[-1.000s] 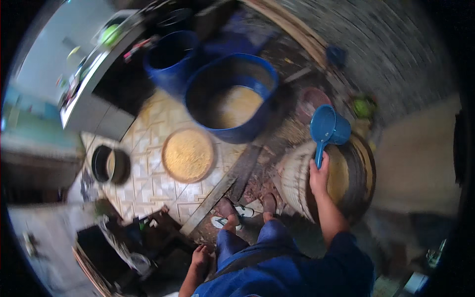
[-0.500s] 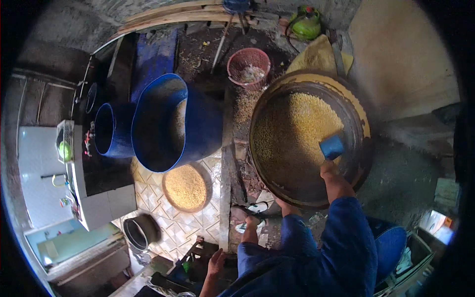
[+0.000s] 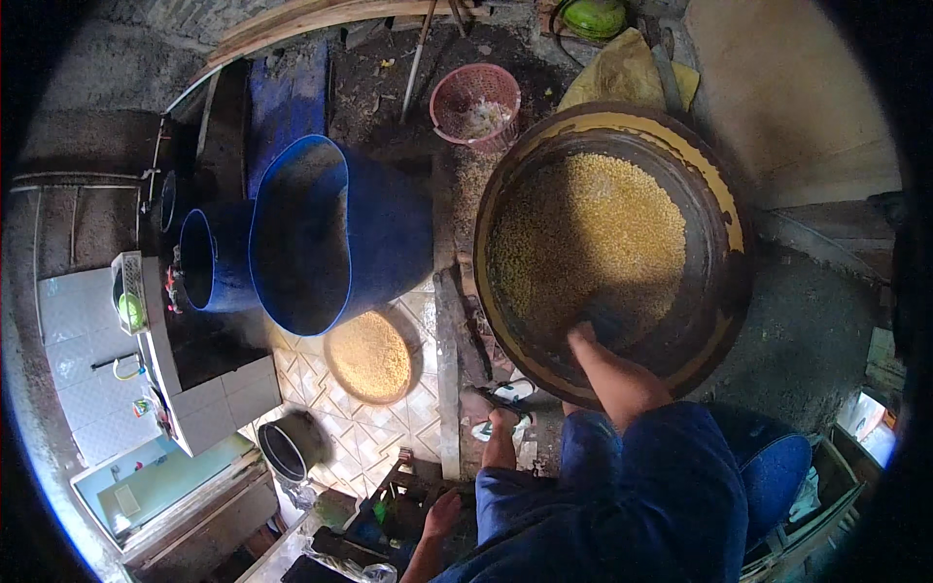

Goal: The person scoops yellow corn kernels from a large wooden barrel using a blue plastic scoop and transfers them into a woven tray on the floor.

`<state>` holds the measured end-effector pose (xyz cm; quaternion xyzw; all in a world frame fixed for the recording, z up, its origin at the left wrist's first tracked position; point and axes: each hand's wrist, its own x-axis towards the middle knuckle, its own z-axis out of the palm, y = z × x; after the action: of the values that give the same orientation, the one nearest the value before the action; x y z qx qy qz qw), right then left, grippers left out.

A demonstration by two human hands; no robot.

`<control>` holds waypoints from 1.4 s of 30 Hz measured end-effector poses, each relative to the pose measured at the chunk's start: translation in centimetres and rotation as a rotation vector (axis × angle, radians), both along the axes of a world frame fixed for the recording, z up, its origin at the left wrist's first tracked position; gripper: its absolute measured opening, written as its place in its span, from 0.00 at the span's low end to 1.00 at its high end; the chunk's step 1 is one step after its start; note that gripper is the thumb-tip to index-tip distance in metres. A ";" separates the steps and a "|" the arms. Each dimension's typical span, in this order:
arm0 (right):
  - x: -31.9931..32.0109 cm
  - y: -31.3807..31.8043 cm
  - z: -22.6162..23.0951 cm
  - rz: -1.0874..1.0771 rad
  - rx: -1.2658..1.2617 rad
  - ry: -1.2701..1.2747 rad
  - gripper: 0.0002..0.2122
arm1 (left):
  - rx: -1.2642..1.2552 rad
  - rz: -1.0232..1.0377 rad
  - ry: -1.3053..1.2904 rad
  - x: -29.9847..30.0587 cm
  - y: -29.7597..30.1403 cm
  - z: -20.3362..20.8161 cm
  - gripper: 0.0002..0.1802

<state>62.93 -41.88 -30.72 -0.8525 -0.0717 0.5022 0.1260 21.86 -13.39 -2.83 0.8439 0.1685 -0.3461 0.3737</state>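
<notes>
My right hand [image 3: 581,337] is closed on the handle of a blue dipper [image 3: 611,319], low over the near part of a wide round vat [image 3: 724,321]. Shadow dims the dipper, so its contents cannot be made out. Pale yellow grains, which look like soybeans [image 3: 637,228], fill much of the vat's bottom. At the lower edge my left hand [image 3: 443,513] hangs away from the vat, near a dark cluttered stand [image 3: 374,530]. Its fingers are loosely extended, and nothing shows in them.
A large blue drum [image 3: 394,248] and a smaller one [image 3: 231,257] stand to the left. Below them, a round tray of yellow grains [image 3: 367,358] rests on tiles near a dark pot [image 3: 292,447]. A red basket [image 3: 475,105] lies beyond. A blue barrel [image 3: 777,466] sits right of my legs.
My right hand has moved left in the vat, carrying the dipper from the lit right side into the shaded near part. My left hand has shifted slightly right. The whole view has shifted a little.
</notes>
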 end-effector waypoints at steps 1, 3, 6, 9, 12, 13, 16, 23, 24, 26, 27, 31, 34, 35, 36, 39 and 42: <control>0.3 1.1 -0.3 -0.108 0.014 0.008 0.09 | -0.122 0.473 0.253 1.8 -0.7 0.9 0.22; 1.2 3.8 -1.0 -0.342 0.060 0.022 0.09 | -0.236 0.953 0.509 3.9 -1.9 2.9 0.22; 1.9 7.2 -2.1 -0.637 0.155 0.011 0.11 | -0.200 0.902 0.490 3.0 -2.1 3.3 0.21; 2.4 7.6 -4.2 -0.834 0.248 -0.027 0.13 | 0.063 0.168 0.231 1.4 -1.3 2.5 0.25; 2.5 5.0 -3.9 -1.045 0.450 0.009 0.15 | -0.167 0.818 0.437 0.2 -0.6 0.2 0.26; 2.7 5.7 -0.5 -1.116 0.514 0.097 0.13 | -0.208 0.897 0.379 -3.6 0.1 -1.2 0.26; 3.8 4.8 8.9 -1.388 0.730 0.400 0.10 | -0.254 0.926 0.388 -5.2 -0.4 -1.8 0.26; 3.9 -0.5 20.4 -1.538 1.070 0.682 0.06 | -0.187 0.855 0.318 2.3 -1.9 2.5 0.27; 3.5 -0.9 21.7 -1.528 1.076 0.673 0.06 | -0.195 0.856 0.307 2.0 -1.4 2.3 0.27; 2.7 -2.0 23.9 -1.557 1.111 0.669 0.06 | 0.014 0.289 0.099 1.3 -0.4 1.2 0.26; 2.3 -2.3 25.0 -1.563 1.134 0.636 0.06 | -0.095 0.543 0.170 0.5 -0.8 0.5 0.22; 1.3 -4.4 29.6 -1.641 1.080 0.547 0.10 | 0.178 -0.291 -0.062 1.1 -0.8 -2.6 0.15; 1.3 -4.7 31.9 -1.490 1.214 0.575 0.13 | 0.228 -0.445 -0.090 -5.9 0.9 -9.0 0.17; 1.4 -5.2 32.2 -1.491 1.220 0.561 0.14 | 0.087 -0.192 -0.021 -5.7 -0.2 -9.2 0.18; 1.5 -5.4 33.3 -1.466 1.216 0.550 0.14 | -0.039 0.073 0.027 -5.4 -1.1 -8.8 0.19; 1.1 -5.6 37.2 -1.443 1.184 0.459 0.11 | -0.280 0.881 0.170 1.7 -2.8 -2.2 0.21; 0.5 -4.4 39.5 -1.339 1.215 0.399 0.10 | -0.178 0.554 -0.112 -1.8 -2.6 -2.7 0.22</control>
<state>63.43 -46.27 8.80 -0.4014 0.2077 0.3384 0.8253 20.08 -15.98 -5.56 0.7476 0.3404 -0.1973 0.5351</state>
